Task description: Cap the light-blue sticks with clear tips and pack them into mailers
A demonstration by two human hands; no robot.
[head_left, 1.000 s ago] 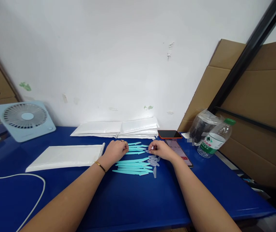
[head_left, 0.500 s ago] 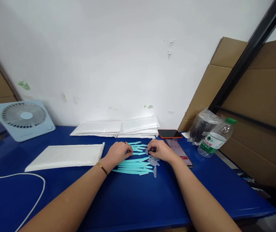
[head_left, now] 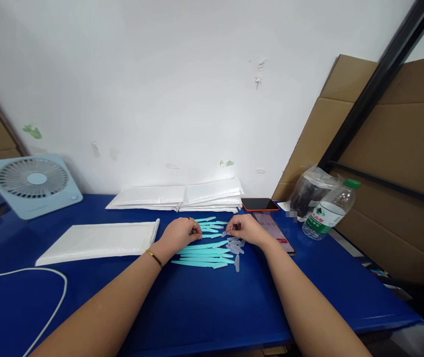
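My left hand [head_left: 180, 235] is closed on the handle of a turquoise eyebrow razor [head_left: 212, 235] that points right. Between the fingertips of my right hand [head_left: 248, 230] is a small clear blade cap [head_left: 224, 233], close to that razor's blade end; whether the two touch I cannot tell. More turquoise razors [head_left: 212, 219] lie just beyond my fingers. Nearer to me is a row of further razors [head_left: 200, 264], side by side with their blade ends to the right. Several loose clear caps [head_left: 234, 248] are scattered below my right hand, and one cap [head_left: 237, 263] lies apart.
White padded sleeves [head_left: 148, 196] are stacked against the wall, and another white sleeve [head_left: 96, 242] lies left. A blue fan [head_left: 35, 186] and white cable [head_left: 65, 292] are further left. Two phones [head_left: 260, 204], a water bottle [head_left: 327, 213] and a bagged dark item [head_left: 310, 191] stand right.
The clear cap in my right fingers has tipped from upright to slanted, towards the razor's blade end. My left hand keeps its hold on the razor. The view has shifted slightly.
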